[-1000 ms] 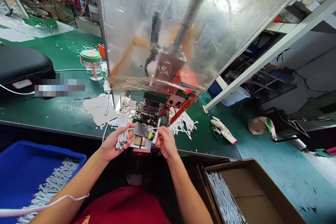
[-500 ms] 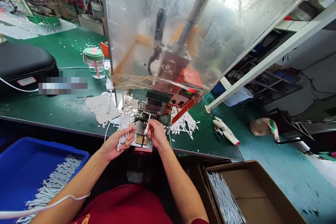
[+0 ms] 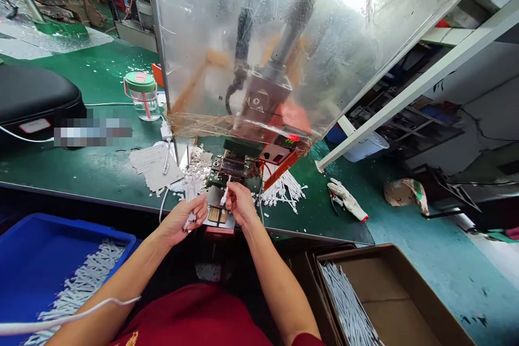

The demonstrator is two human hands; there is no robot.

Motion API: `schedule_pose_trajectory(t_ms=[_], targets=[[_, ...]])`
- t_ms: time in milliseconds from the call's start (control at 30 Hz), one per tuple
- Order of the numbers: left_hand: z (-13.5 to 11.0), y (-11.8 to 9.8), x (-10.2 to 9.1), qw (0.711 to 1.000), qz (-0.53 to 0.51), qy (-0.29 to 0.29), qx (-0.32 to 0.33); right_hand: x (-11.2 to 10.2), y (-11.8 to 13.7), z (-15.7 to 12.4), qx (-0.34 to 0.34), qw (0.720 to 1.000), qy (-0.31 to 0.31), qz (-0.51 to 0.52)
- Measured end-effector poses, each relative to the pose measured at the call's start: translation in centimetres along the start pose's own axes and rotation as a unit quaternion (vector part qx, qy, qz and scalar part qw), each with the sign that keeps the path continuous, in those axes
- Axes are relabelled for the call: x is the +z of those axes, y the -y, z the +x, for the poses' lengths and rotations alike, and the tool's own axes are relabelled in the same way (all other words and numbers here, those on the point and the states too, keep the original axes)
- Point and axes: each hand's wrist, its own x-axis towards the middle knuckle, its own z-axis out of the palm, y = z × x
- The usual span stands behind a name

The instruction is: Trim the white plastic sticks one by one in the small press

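My left hand is closed around a bundle of short white cables, whose upper ends stick out above the fingers. Between the thumb and fingers of my right hand is one short white cable with a small block-like end, its tip pointing at the machine. Both hands are close together in front of the press machine, just over its metal plate. A loose pile of white cables lies right of the machine.
A cloudy plastic guard hangs over the machine. Left are a blue bin with white cables, scraps of cardboard and a water jar. Right are a glove and a cardboard box holding more cables.
The view has shifted slightly. My left hand's fingers have curled further over the bundle, so less of it shows. My right hand still pinches the single cable by the machine.
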Motion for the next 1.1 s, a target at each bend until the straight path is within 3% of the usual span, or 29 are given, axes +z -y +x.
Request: schedule_pose_trajectory(t_ms=[167, 300, 400, 500, 567, 667, 767, 833, 1100], targets=[[1.2, 0.3, 1.3, 0.989, 0.119, -0.076, 0.044, 0.2, 0.2, -0.1, -0.001, 1.0, 0.011, 0.001], [1.9, 0.2, 2.5, 0.979, 0.184, -0.078, 0.049, -0.2, 0.1, -0.9, -0.014, 0.999, 0.017, -0.029], [2.2, 0.2, 3.1, 0.973, 0.206, -0.088, 0.046, -2.6, 0.4, -1.7, -0.027, 0.994, 0.019, -0.101], [2.5, 0.3, 3.4, 0.971, 0.211, -0.104, 0.033, -7.7, 2.0, -2.2, -0.065, 0.976, -0.062, -0.199], [2.8, 0.3, 3.6, 0.97, 0.212, -0.112, 0.028, -11.9, 3.6, -2.2, -0.1, 0.942, -0.159, -0.279], [3.0, 0.4, 3.8, 0.967, 0.219, -0.125, 0.036, -17.4, 6.3, -1.4, -0.15, 0.835, -0.281, -0.449], [3.2, 0.6, 4.0, 0.962, 0.231, -0.134, 0.048, -20.4, 8.2, 0.1, -0.143, 0.701, -0.306, -0.628], [3.4, 0.8, 4.0, 0.959, 0.241, -0.138, 0.049, -21.1, 8.9, 1.1, -0.118, 0.653, -0.294, -0.688], [3.7, 1.0, 3.7, 0.971, 0.218, -0.093, 0.042, -21.8, 9.3, 2.7, -0.117, 0.645, -0.272, -0.704]])
